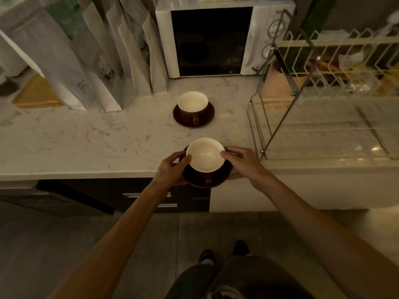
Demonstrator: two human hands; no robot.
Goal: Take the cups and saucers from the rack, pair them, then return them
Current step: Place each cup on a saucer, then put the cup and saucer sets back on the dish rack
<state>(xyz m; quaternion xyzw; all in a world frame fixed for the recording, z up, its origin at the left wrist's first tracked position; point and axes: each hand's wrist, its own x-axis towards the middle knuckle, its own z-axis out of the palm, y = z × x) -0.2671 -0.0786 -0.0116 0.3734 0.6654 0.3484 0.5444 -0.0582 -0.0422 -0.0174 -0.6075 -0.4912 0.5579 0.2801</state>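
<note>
A brown cup with a white inside [205, 155] sits on a dark brown saucer [218, 175] held at the counter's front edge. My left hand [172, 169] grips the saucer's left side, thumb against the cup's rim. My right hand [239, 161] grips the saucer's right side, thumb at the cup's rim. A second cup [192, 103] stands on its own saucer [208, 116] further back on the counter, handle toward me. The metal rack [280, 117] stands to the right; its lower shelf shows no cups.
A white microwave [164, 39] stands at the back of the marble counter [86, 143]. Tall paper bags [90, 61] lean at the back left. The rack's upper wire basket [345, 61] holds packets. Drawers [149, 199] lie below the counter edge.
</note>
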